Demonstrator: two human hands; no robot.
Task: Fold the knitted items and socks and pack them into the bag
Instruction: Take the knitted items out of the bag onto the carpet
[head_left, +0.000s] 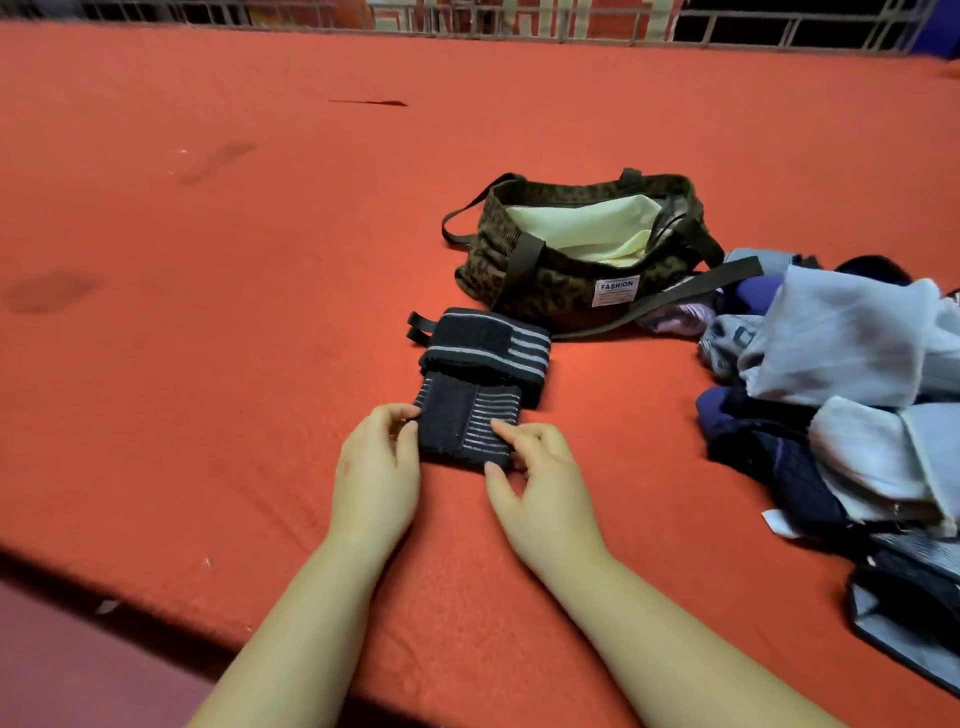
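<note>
A black knitted band with grey stripes (470, 415) lies partly folded on the red surface (208, 312), its near end doubled over. My left hand (376, 478) pinches the near left edge of that fold. My right hand (535, 478) pinches the near right corner, thumb under and fingers on top. Beyond the band stands a dark leopard-print bag (540, 280) with a "FASHION" label, its mouth open and a pale yellow lining (582, 228) showing. A heap of socks and knitted items (841, 374) in grey, white and navy lies at the right.
One dark bag strap (675, 296) trails across the surface toward the heap. The red surface's front edge (156, 608) runs diagonally at the lower left. A metal railing (519, 26) borders the far side. Dark stains (49, 291) mark the cloth at the left.
</note>
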